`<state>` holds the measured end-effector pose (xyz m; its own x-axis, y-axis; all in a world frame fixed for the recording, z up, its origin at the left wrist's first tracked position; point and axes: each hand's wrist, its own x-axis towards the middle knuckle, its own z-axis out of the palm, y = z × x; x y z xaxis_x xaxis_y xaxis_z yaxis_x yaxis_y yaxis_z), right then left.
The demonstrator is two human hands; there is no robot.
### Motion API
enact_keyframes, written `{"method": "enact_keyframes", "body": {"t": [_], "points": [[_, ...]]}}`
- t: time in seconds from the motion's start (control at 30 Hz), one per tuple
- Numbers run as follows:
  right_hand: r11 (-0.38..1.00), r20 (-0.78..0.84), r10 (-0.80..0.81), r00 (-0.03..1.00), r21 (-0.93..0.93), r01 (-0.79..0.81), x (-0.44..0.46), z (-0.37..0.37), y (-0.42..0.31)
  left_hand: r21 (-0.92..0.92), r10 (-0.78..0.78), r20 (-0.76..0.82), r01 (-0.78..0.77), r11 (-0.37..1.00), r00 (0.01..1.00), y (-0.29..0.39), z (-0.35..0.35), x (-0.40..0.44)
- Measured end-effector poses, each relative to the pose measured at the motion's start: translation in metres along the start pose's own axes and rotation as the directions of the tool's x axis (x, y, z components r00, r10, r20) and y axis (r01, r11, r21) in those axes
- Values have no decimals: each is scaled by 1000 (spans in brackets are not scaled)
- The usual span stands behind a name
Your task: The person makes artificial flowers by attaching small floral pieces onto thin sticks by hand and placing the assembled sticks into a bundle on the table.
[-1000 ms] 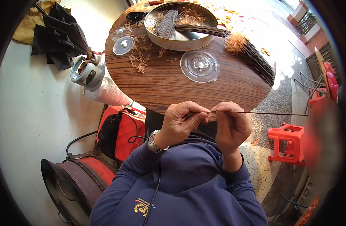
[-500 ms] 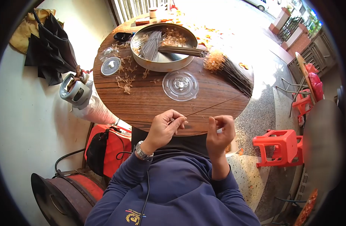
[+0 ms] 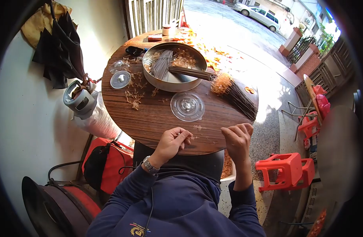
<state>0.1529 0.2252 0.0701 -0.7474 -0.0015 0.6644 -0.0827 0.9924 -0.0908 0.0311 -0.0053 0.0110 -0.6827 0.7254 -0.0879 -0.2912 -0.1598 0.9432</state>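
Observation:
My right hand (image 3: 238,138) is closed in a pinch on a thin stem (image 3: 211,128), which points left over the table's near edge. At the stem's far end is a small pale, frilly tip (image 3: 198,127). My left hand (image 3: 172,142), with a watch on the wrist, is also pinched shut. Small pale bits (image 3: 194,137) show at its fingertips, too small to name. Beyond the hands lies a clear plastic lid (image 3: 187,107). To the right, a bundle of dark thin sticks (image 3: 240,100) has orange frilly tips (image 3: 221,83).
On the round wooden table (image 3: 150,118), a large metal pan (image 3: 173,85) holds grey sticks and pale shreds, with another dark bundle across its rim. A small lid (image 3: 120,79) and scattered shreds lie left. Red stools (image 3: 282,170) stand right; a red bag (image 3: 114,162) is left.
My right hand has moved slightly right and turned palm down. The stick that ran from my left hand toward the bundle now extends left from my right hand. The view has tilted up.

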Motion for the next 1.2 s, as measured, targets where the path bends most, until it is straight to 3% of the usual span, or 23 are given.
{"method": "enact_keyframes", "body": {"t": [0.07, 0.13, 0.23, 0.33, 0.5, 0.6, 0.67, 0.7, 0.73, 0.77, 0.8, 0.87, 0.93, 1.03, 1.2], "points": [[999, -26, 30, 999, -36, -31, 2, 8, 23, -68, -20, -52, 16, 998, 998, -4, -5, 4], [973, -67, 193, 979, -117, -200, 3, 23, 55, -206, -30, -70, 15, 978, 997, -5, -11, 7], [942, 5, 304, 953, -151, -300, 9, 48, 96, -358, -85, -65, 56, 932, 994, -2, -16, 9], [936, 87, 307, 948, -207, -284, 17, 67, 116, -349, -56, -89, 21, 937, 994, -2, -15, 10], [921, 26, 323, 946, -238, -308, 29, 76, 115, -400, -50, -86, 11, 916, 995, -1, -18, 7], [927, 12, 357, 934, -129, -353, 49, 70, 96, -432, -38, -86, -3, 902, 996, -6, -21, 5], [926, 11, 378, 926, -14, -378, 73, 67, 90, -118, 64, -158, -83, 990, 985, -2, -22, 1], [887, 39, 445, 895, 116, -446, 89, 64, 85, -116, 63, -160, -82, 990, 985, 4, -22, -1], [828, 74, 504, 861, 241, -505, 103, 65, 84, 135, 169, -150, -149, 980, 974, 12, -20, -4], [836, 69, 466, 882, 292, -465, 118, 71, 89, 377, 271, -113, -211, 902, 956, 17, -19, -4], [840, 59, 428, 902, 342, -421, 136, 77, 93, 380, 277, -115, -215, 900, 954, 17, -20, 0], [846, 191, 392, 900, 309, -434, 177, 76, 80, 737, 609, 94, -466, 489, 787, 13, -21, 12], [900, 301, 275, 913, 252, -354, 204, 99, 90, 737, 591, 144, -485, 471, 794, 9, -21, 18], [930, 508, 306, 805, 22, -367, 234, 135, 101, 910, 433, 256, -366, 194, 865, 10, -13, 20], [933, 628, 333, 703, -111, -343, 250, 162, 113, 928, 404, 267, -346, 136, 875, 4, -15, 24]]}}
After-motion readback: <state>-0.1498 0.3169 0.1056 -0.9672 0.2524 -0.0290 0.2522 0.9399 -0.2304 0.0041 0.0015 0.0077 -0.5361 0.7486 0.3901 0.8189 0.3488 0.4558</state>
